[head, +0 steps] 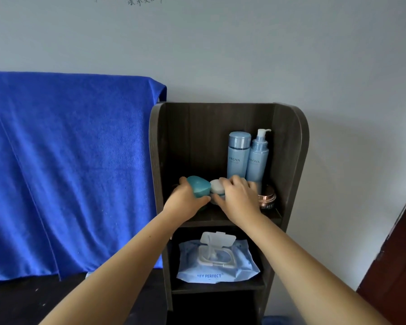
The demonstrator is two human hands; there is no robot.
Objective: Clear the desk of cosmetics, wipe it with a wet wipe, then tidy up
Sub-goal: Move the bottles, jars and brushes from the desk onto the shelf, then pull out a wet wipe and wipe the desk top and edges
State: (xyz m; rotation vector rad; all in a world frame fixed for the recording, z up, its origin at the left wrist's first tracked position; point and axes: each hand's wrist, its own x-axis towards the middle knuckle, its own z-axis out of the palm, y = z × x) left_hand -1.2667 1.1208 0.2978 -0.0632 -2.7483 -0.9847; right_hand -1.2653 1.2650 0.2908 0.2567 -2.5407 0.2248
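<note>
Head cam: looks like the stashing step. Left hand (185, 199) is wrapped round a rounded teal jar (199, 186), right hand (238, 195) has fingers curled over a white-lidded jar (217, 186), both on the dark wood shelf (271, 214). Next I'd guess: let go, then grab the soft crinkly wet wipe pack (218, 260) below, flip lid open.

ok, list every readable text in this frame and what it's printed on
"PROYA" on the capped blue bottle.
"PROYA" on the pump bottle.
"HEY PERFECT" on the wet wipe pack.
"HEY", partly hidden, on the dark jar with the rose-gold lid.
Handwriting on the wall, cut off at the top edge: not readable.
Smaller print under the bottle logos: too blurred to read.
</note>
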